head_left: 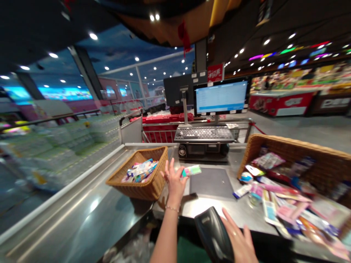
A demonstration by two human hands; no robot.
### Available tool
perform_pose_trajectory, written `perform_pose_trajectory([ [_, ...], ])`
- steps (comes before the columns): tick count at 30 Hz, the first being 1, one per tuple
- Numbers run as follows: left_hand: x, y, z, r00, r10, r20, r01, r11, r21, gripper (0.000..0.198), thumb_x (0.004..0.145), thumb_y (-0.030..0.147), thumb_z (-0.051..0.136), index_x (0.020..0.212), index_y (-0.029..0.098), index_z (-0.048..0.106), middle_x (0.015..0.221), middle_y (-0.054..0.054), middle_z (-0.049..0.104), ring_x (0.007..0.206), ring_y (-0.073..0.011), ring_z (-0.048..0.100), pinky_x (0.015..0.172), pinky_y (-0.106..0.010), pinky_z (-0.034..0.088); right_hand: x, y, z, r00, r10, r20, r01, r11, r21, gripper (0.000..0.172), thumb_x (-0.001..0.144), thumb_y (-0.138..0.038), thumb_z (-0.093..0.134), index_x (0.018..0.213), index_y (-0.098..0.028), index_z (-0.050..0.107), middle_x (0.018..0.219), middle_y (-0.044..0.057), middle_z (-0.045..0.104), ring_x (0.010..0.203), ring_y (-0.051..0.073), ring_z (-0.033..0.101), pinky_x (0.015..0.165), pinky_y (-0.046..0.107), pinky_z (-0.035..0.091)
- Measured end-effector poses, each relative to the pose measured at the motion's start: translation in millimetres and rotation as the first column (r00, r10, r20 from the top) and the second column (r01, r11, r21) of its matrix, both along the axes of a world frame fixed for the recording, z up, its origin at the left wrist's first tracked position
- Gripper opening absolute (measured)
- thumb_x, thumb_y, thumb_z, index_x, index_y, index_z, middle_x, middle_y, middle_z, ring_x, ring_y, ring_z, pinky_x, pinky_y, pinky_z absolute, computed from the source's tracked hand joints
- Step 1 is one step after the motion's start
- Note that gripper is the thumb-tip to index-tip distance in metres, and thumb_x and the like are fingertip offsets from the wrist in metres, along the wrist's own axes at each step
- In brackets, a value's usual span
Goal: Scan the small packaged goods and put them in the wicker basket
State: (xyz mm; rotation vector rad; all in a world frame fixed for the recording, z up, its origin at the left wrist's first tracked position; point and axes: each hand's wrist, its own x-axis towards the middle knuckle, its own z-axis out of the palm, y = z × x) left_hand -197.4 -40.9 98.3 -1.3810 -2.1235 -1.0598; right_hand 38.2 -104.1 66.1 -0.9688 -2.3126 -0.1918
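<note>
1. Head camera looked down on a steel checkout table (82, 208), with both of the person's hands over it.
2. Left hand (174, 182) pinched a flat teal-and-green packet (191, 170) by its end, near a dark scanning pad (211, 182) and just beside a small wicker basket (153, 175) of packets.
3. Right hand (238, 237) was closed around a black handheld barcode scanner (211, 233) at the table's near edge.
4. Large wicker basket (309, 160) stood at right, with colourful packets (276, 197) spread before it; a keyboard (204, 134) and monitor (221, 96) stood beyond.
</note>
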Motion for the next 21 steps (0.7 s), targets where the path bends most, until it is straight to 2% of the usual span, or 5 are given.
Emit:
perform_pose_trajectory([
  [6, -6, -5, 1.6, 0.999, 0.017, -0.027, -0.016, 1.000, 0.021, 0.034, 0.067, 0.020, 0.078, 0.100, 0.028, 0.073, 0.151, -0.011, 0.043, 0.144, -0.0405, 0.025, 0.110, -0.073, 0.016, -5, 0, -2.1, 0.999, -0.011, 0.041, 0.013, 0.999, -0.046, 0.038, 0.086, -0.013, 0.044, 0.112, -0.021, 0.070, 0.127, 0.023, 0.065, 0.110, 0.037, 0.067, 0.093, 0.070, 0.043],
  [11, -17, -6, -2.7, 0.999, 0.015, -0.048, -0.014, 0.999, 0.037, 0.035, 0.068, 0.022, 0.078, 0.101, 0.029, 0.072, 0.151, -0.011, 0.041, 0.145, -0.0408, 0.023, 0.110, -0.073, 0.016, -7, 1, -7.9, 1.000, -0.016, 0.008, 0.016, 1.000, -0.015, 0.037, 0.084, -0.015, 0.050, 0.114, -0.025, 0.069, 0.128, 0.018, 0.065, 0.114, 0.037, 0.064, 0.095, 0.066, 0.044],
  [15, -18, -12, 1.7, 0.998, 0.050, -0.044, -0.048, 0.998, 0.047, 0.032, 0.068, 0.021, 0.078, 0.100, 0.029, 0.073, 0.151, -0.011, 0.042, 0.145, -0.0392, 0.023, 0.111, -0.071, 0.017, -9, 1, -9.5, 1.000, -0.006, 0.013, 0.006, 1.000, 0.005, 0.038, 0.085, -0.016, 0.048, 0.118, -0.024, 0.066, 0.130, 0.019, 0.064, 0.120, 0.037, 0.061, 0.095, 0.065, 0.044],
  [21, -21, -19, 7.5, 0.997, 0.075, -0.037, -0.072, 0.995, 0.069, 0.030, 0.069, 0.021, 0.077, 0.099, 0.028, 0.073, 0.151, -0.009, 0.043, 0.144, -0.0386, 0.026, 0.113, -0.069, 0.017, -13, -1, -2.6, 0.998, -0.008, 0.055, 0.008, 1.000, 0.001, 0.037, 0.086, -0.016, 0.049, 0.115, -0.025, 0.068, 0.130, 0.019, 0.064, 0.117, 0.035, 0.064, 0.095, 0.062, 0.047],
])
